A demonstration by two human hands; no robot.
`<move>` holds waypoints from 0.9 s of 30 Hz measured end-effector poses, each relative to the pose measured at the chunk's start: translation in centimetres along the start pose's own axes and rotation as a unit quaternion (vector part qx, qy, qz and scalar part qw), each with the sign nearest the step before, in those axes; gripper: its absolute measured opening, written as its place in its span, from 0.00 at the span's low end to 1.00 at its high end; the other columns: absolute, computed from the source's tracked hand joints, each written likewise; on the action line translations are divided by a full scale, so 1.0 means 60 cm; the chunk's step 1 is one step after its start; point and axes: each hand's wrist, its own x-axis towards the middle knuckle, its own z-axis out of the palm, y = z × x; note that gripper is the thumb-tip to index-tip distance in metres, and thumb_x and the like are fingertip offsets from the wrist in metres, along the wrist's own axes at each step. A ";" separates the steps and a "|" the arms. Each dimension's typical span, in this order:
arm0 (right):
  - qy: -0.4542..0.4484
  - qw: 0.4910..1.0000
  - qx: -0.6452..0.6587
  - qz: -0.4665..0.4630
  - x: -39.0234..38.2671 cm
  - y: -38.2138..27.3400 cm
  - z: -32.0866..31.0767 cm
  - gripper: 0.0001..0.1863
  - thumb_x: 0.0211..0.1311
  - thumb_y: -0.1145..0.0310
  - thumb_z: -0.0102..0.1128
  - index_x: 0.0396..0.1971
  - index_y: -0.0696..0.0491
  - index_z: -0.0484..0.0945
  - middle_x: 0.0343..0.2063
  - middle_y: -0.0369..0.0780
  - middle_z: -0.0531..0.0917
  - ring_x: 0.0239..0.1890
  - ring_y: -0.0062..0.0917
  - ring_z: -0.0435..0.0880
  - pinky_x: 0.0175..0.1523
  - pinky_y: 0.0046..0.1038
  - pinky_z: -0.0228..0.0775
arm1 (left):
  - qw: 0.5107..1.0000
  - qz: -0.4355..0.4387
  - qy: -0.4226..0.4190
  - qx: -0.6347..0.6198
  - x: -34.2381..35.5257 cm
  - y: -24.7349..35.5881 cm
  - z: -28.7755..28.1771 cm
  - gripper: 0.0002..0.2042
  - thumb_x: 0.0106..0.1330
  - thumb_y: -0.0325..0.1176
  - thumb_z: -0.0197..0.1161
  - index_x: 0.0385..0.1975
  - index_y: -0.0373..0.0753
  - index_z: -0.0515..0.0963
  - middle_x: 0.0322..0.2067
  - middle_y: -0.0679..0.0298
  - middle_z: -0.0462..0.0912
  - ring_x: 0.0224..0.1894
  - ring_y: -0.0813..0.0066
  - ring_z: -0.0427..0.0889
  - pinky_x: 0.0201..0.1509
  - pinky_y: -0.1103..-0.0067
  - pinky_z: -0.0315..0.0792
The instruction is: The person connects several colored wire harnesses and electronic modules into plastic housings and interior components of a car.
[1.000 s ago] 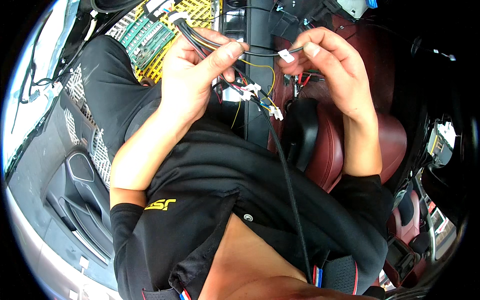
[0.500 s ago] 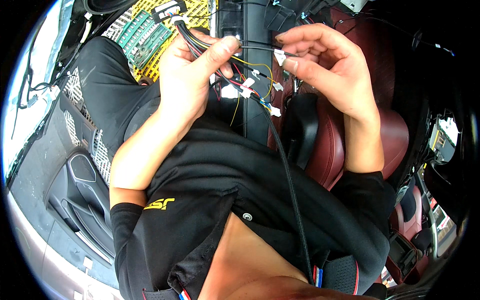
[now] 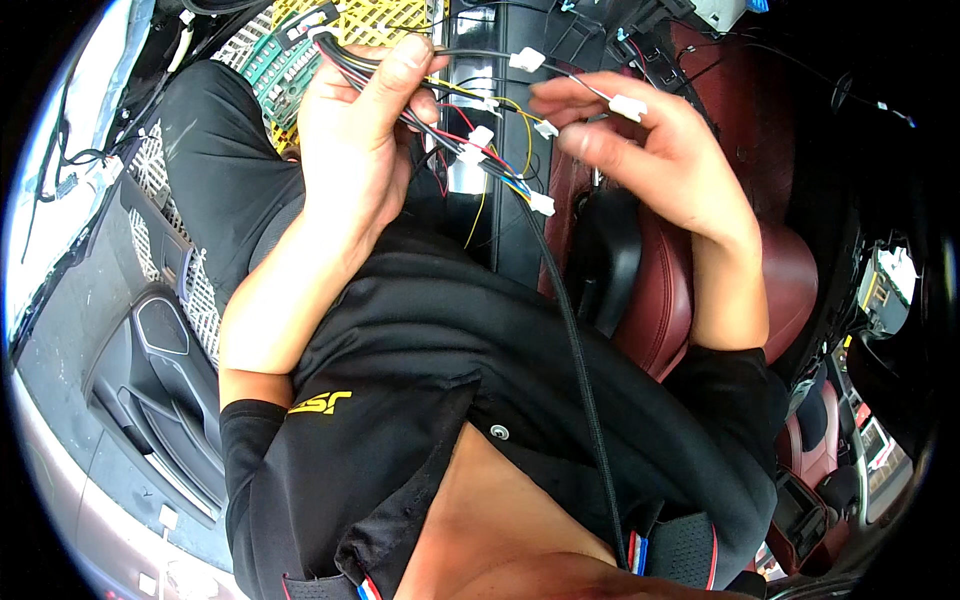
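My left hand (image 3: 360,130) is closed on a bundle of black, red and yellow wires (image 3: 352,62), pinched under the thumb. White plugs hang along the bundle, among them a lone one (image 3: 526,59) on the upper black lead and a cluster (image 3: 475,145) lower down. My right hand (image 3: 670,170) is open, fingers curved and apart, with a small white connector (image 3: 545,128) between thumb and fingertips; contact with it is unclear. Another white plug (image 3: 627,106) lies over those fingers. A long black braided cable (image 3: 565,310) runs down across my front.
I am inside a car with dark red seats (image 3: 655,300) and a black centre console (image 3: 485,30). A green tool case (image 3: 275,75) lies on a yellow grid mat (image 3: 380,22) at upper left. The door panel (image 3: 160,400) is at left; loose cables (image 3: 75,160) hang along the edges.
My left hand has moved up and slightly left with the bundle. My right fingers have let go of the upper lead and spread lower; its white plug has risen.
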 end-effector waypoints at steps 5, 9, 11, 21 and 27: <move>-0.016 0.998 -0.056 0.010 -0.001 -0.010 0.009 0.17 0.61 0.70 0.70 0.49 0.57 0.83 0.34 0.35 0.86 0.35 0.15 0.81 0.41 0.21 0.74 | 1.000 -0.003 -0.013 0.003 -0.001 -0.007 0.004 0.07 0.67 0.31 0.69 0.38 0.35 0.82 0.33 0.62 0.87 0.25 0.83 0.78 0.33 0.85 0.73; 0.001 0.995 -0.091 -0.025 0.000 -0.011 0.009 0.14 0.62 0.69 0.70 0.45 0.58 0.83 0.29 0.33 0.83 0.33 0.14 0.79 0.40 0.21 0.72 | 0.999 0.005 -0.016 0.039 -0.004 -0.013 0.009 0.07 0.67 0.31 0.70 0.36 0.35 0.82 0.32 0.61 0.87 0.25 0.82 0.79 0.35 0.84 0.74; 0.044 0.994 -0.086 -0.052 0.001 -0.004 0.011 0.13 0.62 0.68 0.70 0.44 0.58 0.83 0.28 0.32 0.83 0.33 0.14 0.79 0.40 0.21 0.72 | 0.999 -0.003 -0.020 0.049 -0.006 -0.017 0.011 0.07 0.66 0.31 0.70 0.36 0.35 0.82 0.31 0.61 0.87 0.26 0.82 0.80 0.35 0.83 0.75; 0.073 0.996 -0.040 -0.031 -0.001 -0.009 0.006 0.09 0.60 0.71 0.71 0.38 0.57 0.83 0.23 0.28 0.73 0.29 0.10 0.68 0.33 0.17 0.62 | 0.997 -0.048 -0.032 0.048 -0.009 -0.031 0.014 0.07 0.66 0.31 0.71 0.35 0.35 0.82 0.32 0.59 0.88 0.25 0.83 0.81 0.31 0.85 0.75; 0.078 0.996 0.037 -0.017 0.001 -0.003 0.013 0.08 0.63 0.72 0.68 0.39 0.59 0.82 0.29 0.29 0.80 0.34 0.10 0.75 0.40 0.16 0.70 | 0.996 -0.064 -0.028 0.050 -0.010 -0.030 0.015 0.06 0.67 0.31 0.70 0.36 0.35 0.83 0.33 0.59 0.88 0.24 0.83 0.81 0.30 0.85 0.76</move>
